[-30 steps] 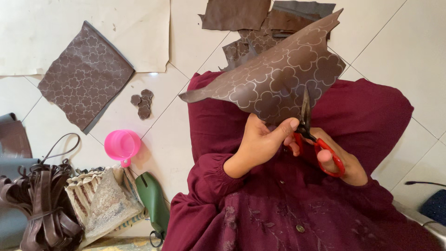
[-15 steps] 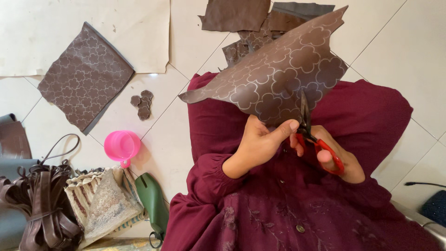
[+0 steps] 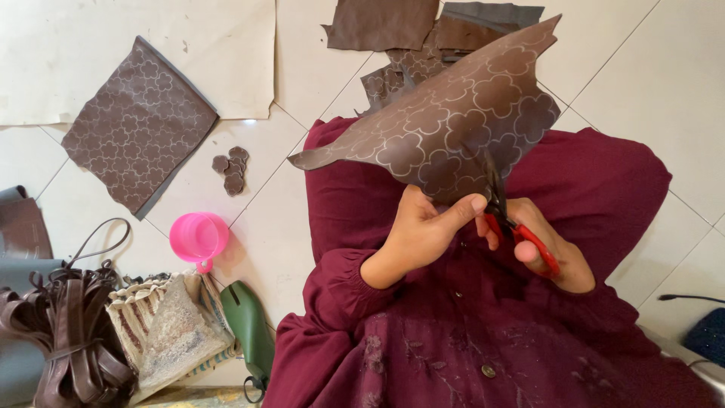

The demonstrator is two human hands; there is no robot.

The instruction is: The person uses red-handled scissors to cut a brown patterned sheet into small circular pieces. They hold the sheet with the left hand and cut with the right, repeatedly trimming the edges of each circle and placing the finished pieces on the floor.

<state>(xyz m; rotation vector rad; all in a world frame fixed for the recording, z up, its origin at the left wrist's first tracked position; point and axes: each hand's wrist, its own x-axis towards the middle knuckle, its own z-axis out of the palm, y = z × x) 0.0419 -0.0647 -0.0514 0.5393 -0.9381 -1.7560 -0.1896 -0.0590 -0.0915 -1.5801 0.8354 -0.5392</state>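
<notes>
My left hand (image 3: pixel 424 229) grips the lower edge of a brown leather sheet (image 3: pixel 453 128) printed with pale flower outlines, held up over my lap. My right hand (image 3: pixel 545 245) holds red-handled scissors (image 3: pixel 519 227), whose dark blades bite into the sheet's lower edge just right of my left thumb. I wear a maroon garment (image 3: pixel 468 332) that fills the lower middle of the view.
On the tiled floor lie a second patterned brown sheet (image 3: pixel 140 125) on cream paper (image 3: pixel 98 45), a small pile of cut flower shapes (image 3: pixel 231 168), brown scraps (image 3: pixel 393 30) at the top, a pink cup (image 3: pixel 198 237), a green tool (image 3: pixel 249 332), a woven pouch (image 3: pixel 162 332) and brown straps (image 3: pixel 68 340).
The scissors have worked slightly further along the sheet's edge, and my left thumb has shifted closer to the blades. Everything on the floor stays put.
</notes>
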